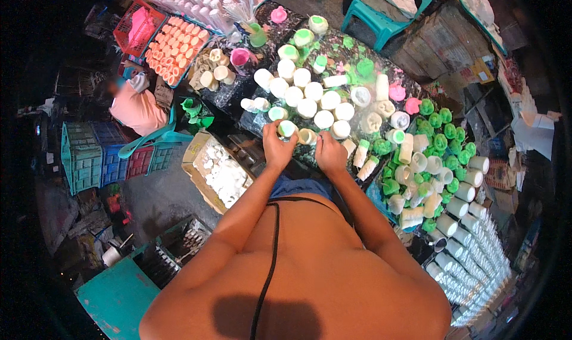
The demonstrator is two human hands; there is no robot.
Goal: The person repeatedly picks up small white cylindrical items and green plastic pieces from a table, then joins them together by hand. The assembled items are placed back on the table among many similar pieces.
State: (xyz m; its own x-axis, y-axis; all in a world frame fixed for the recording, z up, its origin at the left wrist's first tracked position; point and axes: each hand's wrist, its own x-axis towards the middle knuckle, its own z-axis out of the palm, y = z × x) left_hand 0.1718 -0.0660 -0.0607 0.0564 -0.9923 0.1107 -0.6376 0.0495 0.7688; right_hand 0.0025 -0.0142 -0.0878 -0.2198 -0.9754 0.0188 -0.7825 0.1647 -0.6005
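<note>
from my remote feed: left hand [279, 146] grips a green-topped cylinder [287, 129], matte and chalky, at the near edge of smooth, round-shouldered white cylinders [313, 91]. right hand [329, 153], fingers bent, beside a hollow cream ring [307, 137]; i cannot tell if it grips. rightward, crinkled green pieces [441, 141]. dark lettering on a cardboard piece [164, 94], left uncopied.

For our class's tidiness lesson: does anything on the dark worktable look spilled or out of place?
Yes: green flecks litter the dark worktable beyond the white cylinders, looking like spilled scraps.
</note>
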